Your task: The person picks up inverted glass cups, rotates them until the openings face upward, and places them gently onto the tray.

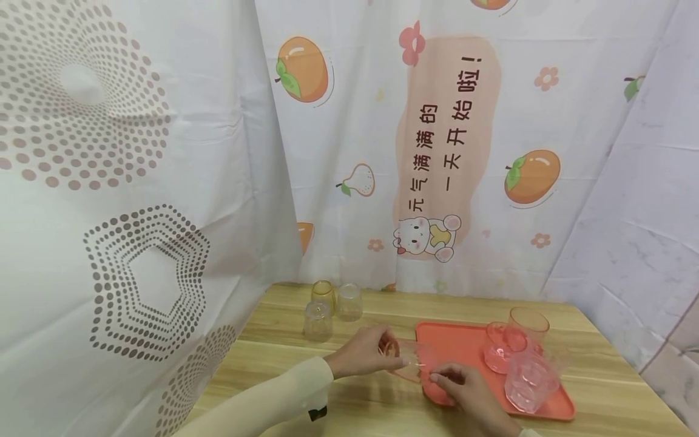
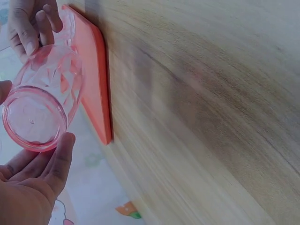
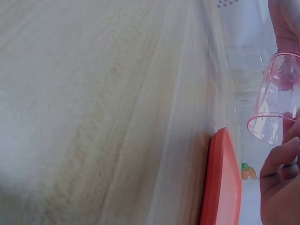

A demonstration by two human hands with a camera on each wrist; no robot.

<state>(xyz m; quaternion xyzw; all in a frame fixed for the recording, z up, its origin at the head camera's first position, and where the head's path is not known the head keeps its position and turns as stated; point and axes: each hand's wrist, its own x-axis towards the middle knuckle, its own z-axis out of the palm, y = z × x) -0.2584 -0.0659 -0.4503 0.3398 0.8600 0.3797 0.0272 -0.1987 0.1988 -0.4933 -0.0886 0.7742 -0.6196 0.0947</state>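
Note:
A clear pink drinking glass (image 1: 409, 359) is held on its side between both hands, above the table by the tray's left edge. My left hand (image 1: 367, 352) grips it around the base end, with thumb and fingers on opposite sides in the left wrist view. At the rim end, my right hand (image 1: 464, 388) pinches the edge between thumb and fingers. The faceted wall of the glass (image 2: 56, 77) shows in the left wrist view, its round base facing that camera. In the right wrist view the open rim of the glass (image 3: 267, 119) points toward the right fingers.
On the right lies a red-orange tray (image 1: 453, 340) with several clear pink glasses (image 1: 530, 379) bunched at its right side. At the table's back left stand an amber glass (image 1: 323, 292) and two clear glasses (image 1: 318, 321). Printed curtains (image 1: 349, 121) hang behind the wooden table (image 1: 273, 328).

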